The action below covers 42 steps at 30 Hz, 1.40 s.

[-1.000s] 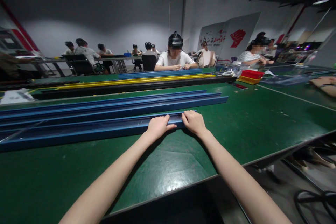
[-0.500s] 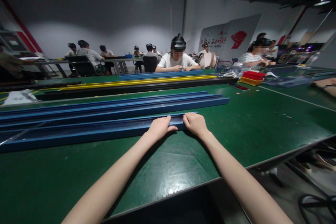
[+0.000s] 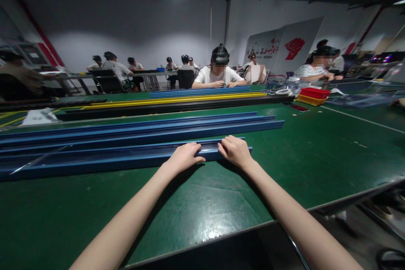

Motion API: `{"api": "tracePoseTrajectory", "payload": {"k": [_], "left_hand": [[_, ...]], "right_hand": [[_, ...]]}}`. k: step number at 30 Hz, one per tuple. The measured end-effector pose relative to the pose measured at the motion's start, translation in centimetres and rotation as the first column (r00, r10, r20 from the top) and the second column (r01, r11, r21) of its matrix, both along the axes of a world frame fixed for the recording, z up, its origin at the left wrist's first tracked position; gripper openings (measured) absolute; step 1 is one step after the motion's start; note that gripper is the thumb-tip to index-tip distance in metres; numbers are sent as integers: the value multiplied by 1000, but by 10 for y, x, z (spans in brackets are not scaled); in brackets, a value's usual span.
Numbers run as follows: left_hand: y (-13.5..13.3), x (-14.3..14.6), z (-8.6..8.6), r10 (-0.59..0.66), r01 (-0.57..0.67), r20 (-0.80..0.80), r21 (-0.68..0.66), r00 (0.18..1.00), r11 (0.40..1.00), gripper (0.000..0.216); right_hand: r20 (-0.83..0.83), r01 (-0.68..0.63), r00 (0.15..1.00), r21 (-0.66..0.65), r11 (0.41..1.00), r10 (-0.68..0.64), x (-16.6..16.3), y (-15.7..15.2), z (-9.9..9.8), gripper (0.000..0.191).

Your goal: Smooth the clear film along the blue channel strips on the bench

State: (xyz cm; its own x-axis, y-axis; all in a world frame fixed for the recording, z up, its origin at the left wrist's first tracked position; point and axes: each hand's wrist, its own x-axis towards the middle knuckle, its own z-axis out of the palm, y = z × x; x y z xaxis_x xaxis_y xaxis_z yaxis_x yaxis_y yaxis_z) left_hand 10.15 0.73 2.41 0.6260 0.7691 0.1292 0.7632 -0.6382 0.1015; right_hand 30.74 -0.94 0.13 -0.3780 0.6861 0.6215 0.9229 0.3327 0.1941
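Note:
A long blue U-shaped channel lies along the near part of the green table, its open side facing up. My left hand is closed over it, fingers across the trough and thumb along the near wall. Further right, close to the channel's right end, my right hand grips it with bent fingers over the trough. A short stretch of channel shows between the hands. What the fingertips press on inside is hidden. A thin clear strip lies slantwise across the channel's left part.
Behind lie more blue channels, then yellow strips and a black bar. Stacked red and yellow bins and a phone-like red item are at the back right. A co-worker sits opposite; the table's front edge is near me.
My hands have moved slightly apart along the channel, the left one shifting left. More of the channel's right end shows past my right hand. The camera view has turned a little left.

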Motion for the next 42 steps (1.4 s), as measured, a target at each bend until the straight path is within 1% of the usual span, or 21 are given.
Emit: {"api": "tracePoseTrajectory", "payload": {"k": [6,12,15,19,25,32,36,42], "left_hand": [[-4,-17,-1,44,-41,-47,66,998,997,23],[-5,-20,-1,58,-50,-74,105,996,993,24],[-6,-20,-3,58,-49,-71,119,996,992,25],[-7,-20,-3,66,-56,-81,130,994,990,25],[-9,-19,-5,80,-70,-67,152,994,986,26],[-9,-22,-9,91,-74,-65,219,994,973,31],[-8,-22,-10,75,-63,-41,242,996,968,33],[-8,-22,-9,59,-37,-62,306,996,951,32]], "right_hand": [[-6,-2,1000,-85,996,1,-14,9,-1,38],[-32,23,999,-177,984,-29,-40,14,-2,44],[-34,52,998,-198,979,-60,-47,14,-3,45],[-64,91,993,-161,983,-102,-48,12,-6,41],[-150,124,980,-31,992,-127,-48,12,-11,37],[-154,83,985,57,995,-74,-45,19,-14,37],[-143,71,988,80,994,-59,-43,20,-13,39],[-127,16,992,126,992,0,-26,21,-13,51]]}}
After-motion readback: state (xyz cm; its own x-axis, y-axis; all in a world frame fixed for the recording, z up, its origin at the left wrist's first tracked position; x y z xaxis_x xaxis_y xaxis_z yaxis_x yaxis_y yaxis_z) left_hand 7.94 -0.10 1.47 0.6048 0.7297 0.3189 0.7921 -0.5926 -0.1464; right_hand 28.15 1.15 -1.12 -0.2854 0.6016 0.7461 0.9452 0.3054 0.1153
